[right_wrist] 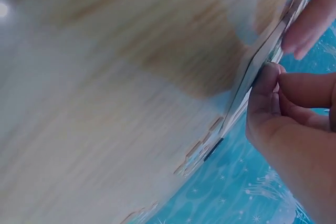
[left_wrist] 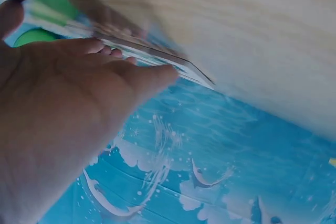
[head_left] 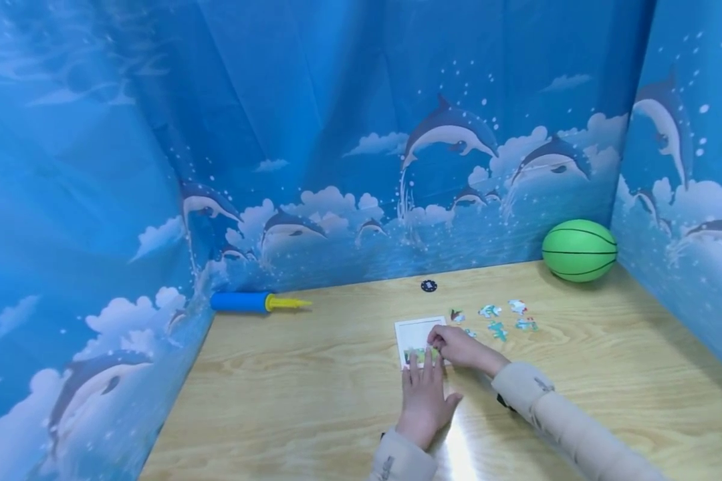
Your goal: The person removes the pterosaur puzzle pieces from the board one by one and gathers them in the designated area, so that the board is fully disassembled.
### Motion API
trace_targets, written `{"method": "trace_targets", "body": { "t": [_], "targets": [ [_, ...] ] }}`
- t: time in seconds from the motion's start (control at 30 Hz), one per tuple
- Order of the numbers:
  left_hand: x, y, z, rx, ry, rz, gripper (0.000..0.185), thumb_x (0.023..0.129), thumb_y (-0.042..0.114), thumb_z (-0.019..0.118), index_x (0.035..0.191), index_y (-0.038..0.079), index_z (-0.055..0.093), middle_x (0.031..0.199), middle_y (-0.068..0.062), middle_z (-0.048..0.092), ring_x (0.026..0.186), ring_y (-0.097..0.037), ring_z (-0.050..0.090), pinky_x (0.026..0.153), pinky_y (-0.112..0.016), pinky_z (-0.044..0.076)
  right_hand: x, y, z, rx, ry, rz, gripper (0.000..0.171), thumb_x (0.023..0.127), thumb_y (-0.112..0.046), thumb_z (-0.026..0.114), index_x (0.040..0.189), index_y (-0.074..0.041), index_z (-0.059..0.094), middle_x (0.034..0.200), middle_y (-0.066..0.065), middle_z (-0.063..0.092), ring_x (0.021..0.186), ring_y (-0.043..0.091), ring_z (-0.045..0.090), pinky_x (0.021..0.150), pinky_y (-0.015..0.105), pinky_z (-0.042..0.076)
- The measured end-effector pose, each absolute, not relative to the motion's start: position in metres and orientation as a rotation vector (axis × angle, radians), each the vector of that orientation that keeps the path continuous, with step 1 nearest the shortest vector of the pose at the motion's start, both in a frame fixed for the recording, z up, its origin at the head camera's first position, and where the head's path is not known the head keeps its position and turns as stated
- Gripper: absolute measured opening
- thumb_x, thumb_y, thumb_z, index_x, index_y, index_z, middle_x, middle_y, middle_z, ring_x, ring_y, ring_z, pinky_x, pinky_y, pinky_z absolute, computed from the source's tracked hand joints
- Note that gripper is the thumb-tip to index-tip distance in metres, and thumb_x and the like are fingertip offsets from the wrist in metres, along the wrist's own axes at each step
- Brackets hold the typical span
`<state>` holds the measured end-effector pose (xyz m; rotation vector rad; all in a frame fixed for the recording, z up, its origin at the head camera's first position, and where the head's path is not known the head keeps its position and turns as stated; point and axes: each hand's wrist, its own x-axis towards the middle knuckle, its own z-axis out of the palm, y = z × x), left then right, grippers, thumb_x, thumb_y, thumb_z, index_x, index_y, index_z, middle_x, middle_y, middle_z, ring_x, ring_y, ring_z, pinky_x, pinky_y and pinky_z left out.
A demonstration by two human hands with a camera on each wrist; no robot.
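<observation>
Pressing pieces into a puzzle tray (head_left: 414, 329) is the job in hand, judging by the pics. R fingers (head_left: 438, 337) are curled and bunched at the tray's near-right part, tips down on it; wrist view shows the fingertips (right_wrist: 265, 77) against the tray edge, thumb and forefinger close together, but can't tell if a piece sits between them. L hand (head_left: 424, 394) lies flat, fingers straight and near together, tips on the tray's near edge (left_wrist: 152, 56), palm on the table (head_left: 313, 394).

Doing it well, imo: keep the L hand flat as the anchor so the tray doesn't slide on the smooth wood; lower the piece level w/ the R tips, line up the tabs first, then press straight down – no forcing at an angle, or neighbours may pop out. Keep the L fingertips off the slot being filled.

Tray: white, squarish, thin, lying flat mid-table just in front of the person; far half bare white, near strip shows green/coloured bits already in, partly hidden by the hands. Loose pieces (head_left: 496, 321) – small, teal, white, some red – lie scattered just right of it, near but apart.

Further out: dark disc (head_left: 429, 286) behind the tray, blue-yellow pump (head_left: 255, 302) far L by the wall, green ball (head_left: 579, 250) in the R corner
</observation>
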<state>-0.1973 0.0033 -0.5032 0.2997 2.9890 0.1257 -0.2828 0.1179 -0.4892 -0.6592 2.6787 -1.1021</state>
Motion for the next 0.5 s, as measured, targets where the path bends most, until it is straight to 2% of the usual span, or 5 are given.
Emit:
{"method": "trace_targets", "body": {
  "t": [0.13,0.27,0.4,0.5],
  "targets": [
    [-0.191,-0.005,-0.500,0.257,2.950,0.178,0.074,0.080,0.061,0.042,0.140,0.021,0.025,0.148,-0.005,0.014,0.132,-0.035,0.013,0.106,-0.050,0.018,-0.282,0.118,-0.489,-0.726,2.696,-1.103,0.012,0.082,0.000,0.051,0.092,-0.001,0.058,0.081,0.002,0.058,0.076,0.015,0.055,0.072,0.032,0.050],
    [-0.187,-0.010,-0.495,0.233,2.930,0.190,0.073,0.081,0.061,0.042,0.140,0.021,0.026,0.148,-0.005,0.015,0.132,-0.035,0.013,0.105,-0.051,0.019,-0.284,0.116,-0.492,-0.804,2.730,-1.093,0.009,0.081,-0.005,0.058,0.089,-0.001,0.058,0.077,0.001,0.056,0.071,0.013,0.052,0.066,0.030,0.049],
    [-0.184,-0.011,-0.489,0.252,2.946,0.129,0.072,0.082,0.061,0.040,0.140,0.021,0.026,0.147,-0.004,0.017,0.132,-0.034,0.016,0.104,-0.050,0.022,-0.286,0.110,-0.497,-0.849,2.793,-1.028,0.011,0.079,-0.002,0.059,0.090,-0.003,0.059,0.076,0.000,0.055,0.071,0.013,0.051,0.065,0.029,0.048],
    [-0.182,-0.011,-0.488,0.265,2.961,0.071,0.071,0.082,0.062,0.039,0.140,0.022,0.027,0.147,-0.003,0.019,0.131,-0.033,0.019,0.104,-0.049,0.024,-0.286,0.107,-0.499,-0.931,2.800,-0.964,0.018,0.080,0.002,0.058,0.097,-0.002,0.059,0.079,0.002,0.055,0.073,0.013,0.051,0.068,0.029,0.048]
  ]
}}
